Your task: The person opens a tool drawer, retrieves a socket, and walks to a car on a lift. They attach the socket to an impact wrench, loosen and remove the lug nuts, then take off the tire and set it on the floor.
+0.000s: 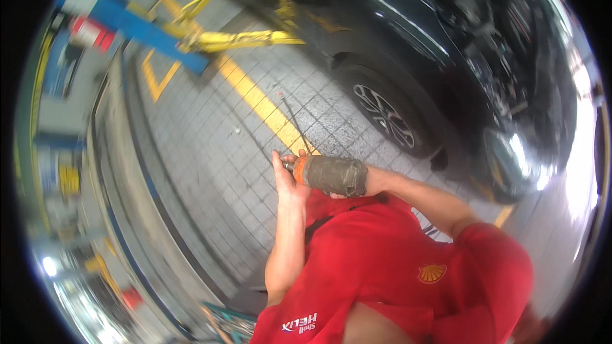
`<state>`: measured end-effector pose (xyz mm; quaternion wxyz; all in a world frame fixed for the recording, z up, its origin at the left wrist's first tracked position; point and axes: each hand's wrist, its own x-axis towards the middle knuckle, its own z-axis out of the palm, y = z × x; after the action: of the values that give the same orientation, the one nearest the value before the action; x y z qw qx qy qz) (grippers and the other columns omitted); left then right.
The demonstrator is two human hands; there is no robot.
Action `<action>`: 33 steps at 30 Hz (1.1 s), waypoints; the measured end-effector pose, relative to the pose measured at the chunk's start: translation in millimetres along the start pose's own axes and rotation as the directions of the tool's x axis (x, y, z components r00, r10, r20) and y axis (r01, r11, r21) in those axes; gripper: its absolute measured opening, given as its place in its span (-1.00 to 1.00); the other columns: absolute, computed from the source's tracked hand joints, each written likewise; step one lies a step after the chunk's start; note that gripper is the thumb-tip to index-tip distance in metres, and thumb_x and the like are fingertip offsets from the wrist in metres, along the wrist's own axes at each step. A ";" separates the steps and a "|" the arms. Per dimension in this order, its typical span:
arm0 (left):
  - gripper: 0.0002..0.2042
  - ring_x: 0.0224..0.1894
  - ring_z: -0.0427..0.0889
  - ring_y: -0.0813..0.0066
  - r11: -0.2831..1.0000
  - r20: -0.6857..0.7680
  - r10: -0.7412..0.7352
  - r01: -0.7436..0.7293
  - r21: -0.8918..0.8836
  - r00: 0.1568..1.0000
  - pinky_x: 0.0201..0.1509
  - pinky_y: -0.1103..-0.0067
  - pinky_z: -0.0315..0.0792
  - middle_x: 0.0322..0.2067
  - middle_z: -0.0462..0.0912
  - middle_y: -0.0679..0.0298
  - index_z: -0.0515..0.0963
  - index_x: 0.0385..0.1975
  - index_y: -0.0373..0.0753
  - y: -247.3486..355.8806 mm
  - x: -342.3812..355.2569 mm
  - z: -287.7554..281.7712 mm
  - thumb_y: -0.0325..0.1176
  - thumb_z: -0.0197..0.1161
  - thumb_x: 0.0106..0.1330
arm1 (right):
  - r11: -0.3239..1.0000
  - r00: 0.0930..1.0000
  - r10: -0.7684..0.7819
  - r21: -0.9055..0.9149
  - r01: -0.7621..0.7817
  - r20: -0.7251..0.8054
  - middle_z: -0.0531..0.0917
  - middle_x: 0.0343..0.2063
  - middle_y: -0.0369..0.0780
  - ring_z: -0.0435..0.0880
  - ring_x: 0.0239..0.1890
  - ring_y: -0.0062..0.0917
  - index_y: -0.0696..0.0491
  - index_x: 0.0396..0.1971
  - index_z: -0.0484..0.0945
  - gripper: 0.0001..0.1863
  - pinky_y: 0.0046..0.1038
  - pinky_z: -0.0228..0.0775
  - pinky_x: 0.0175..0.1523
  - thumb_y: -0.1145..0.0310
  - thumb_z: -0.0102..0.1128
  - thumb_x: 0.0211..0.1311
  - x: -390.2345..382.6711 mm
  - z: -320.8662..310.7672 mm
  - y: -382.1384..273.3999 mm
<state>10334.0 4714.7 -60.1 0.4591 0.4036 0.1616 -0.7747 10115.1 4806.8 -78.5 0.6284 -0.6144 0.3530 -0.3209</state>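
Observation:
In front of my red shirt, an impact wrench (335,175) with a worn grey-brown body and an orange band lies across my hands, its metal nose pointing left. My left hand (291,185) is closed around the nose end, thumb and fingertips showing on either side of it. From the right, my right hand (375,181) reaches to the tool's rear; the body hides most of its fingers, which appear wrapped round it. A thin dark hose or rod (294,121) with a reddish tip stretches over the floor beyond my left hand.
A dark car with a front wheel (386,111) and an exposed engine bay (503,38) stands on the right. Yellow lift arms (248,39) reach from a blue post (137,25) toward the car. A raised ledge (137,204) runs along the left of the tiled floor (210,134).

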 end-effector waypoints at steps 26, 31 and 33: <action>-0.54 -0.23 0.62 0.43 -0.522 -0.540 -0.655 0.199 0.829 0.528 -0.02 0.37 0.60 -0.41 0.60 0.35 0.35 -0.55 0.02 -12.8 107.2 20.9 0.18 0.24 0.46 | 0.894 -0.391 0.191 0.324 -0.309 -0.900 0.75 -0.26 -0.06 0.71 -0.11 -0.01 -0.07 0.03 0.51 -0.48 0.04 0.47 -0.11 0.18 0.40 0.03 165.1 292.6 39.5; -0.51 -0.23 0.61 0.43 -0.619 -0.622 -0.683 0.149 0.771 0.382 -0.03 0.38 0.60 -0.42 0.61 0.37 0.37 -0.61 0.04 -26.1 56.0 10.6 0.22 0.23 0.45 | 0.904 -0.551 0.107 0.311 -0.293 -0.827 0.75 -0.24 -0.06 0.71 -0.10 -0.01 -0.07 0.06 0.51 -0.46 0.02 0.48 -0.10 0.21 0.41 0.01 164.8 329.1 33.1; -0.52 -0.22 0.62 0.42 -0.651 -0.634 -0.645 0.128 0.748 0.426 -0.01 0.40 0.60 -0.41 0.63 0.34 0.40 -0.62 0.02 -33.2 39.1 6.6 0.19 0.28 0.42 | 0.908 -0.583 0.058 0.286 -0.306 -0.810 0.75 -0.23 -0.06 0.71 -0.09 -0.01 -0.07 0.07 0.51 -0.44 0.01 0.49 -0.09 0.23 0.42 0.00 160.8 342.0 30.2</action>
<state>10293.0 4705.4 -90.2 -0.4949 0.2848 -0.3964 -0.7189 10488.4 4860.1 -118.1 -0.0016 0.0275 0.8507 -0.5249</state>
